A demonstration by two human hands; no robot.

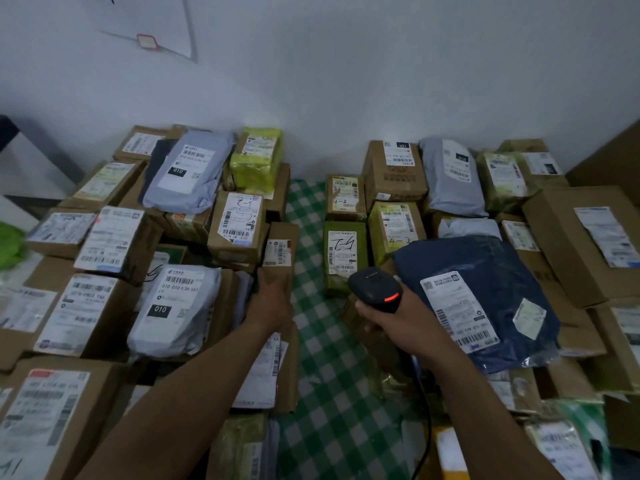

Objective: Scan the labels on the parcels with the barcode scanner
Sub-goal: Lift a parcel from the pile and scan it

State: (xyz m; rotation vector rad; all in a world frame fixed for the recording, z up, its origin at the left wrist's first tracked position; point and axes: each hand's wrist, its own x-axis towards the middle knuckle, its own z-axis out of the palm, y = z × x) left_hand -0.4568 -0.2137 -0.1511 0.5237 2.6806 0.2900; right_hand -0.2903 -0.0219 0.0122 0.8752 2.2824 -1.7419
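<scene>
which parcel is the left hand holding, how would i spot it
Find the green checked cloth strip down the middle. At its left edge the left hand grips a slim brown box. It alone is held, narrower than its neighbours.

bare checked cloth [311,341] lane mid-table, parcel stacks [114,244] walling left, parcels [485,258] right

Dim, bluish light (edges bowed by the lens); outer labels perhaps blurred.
</scene>
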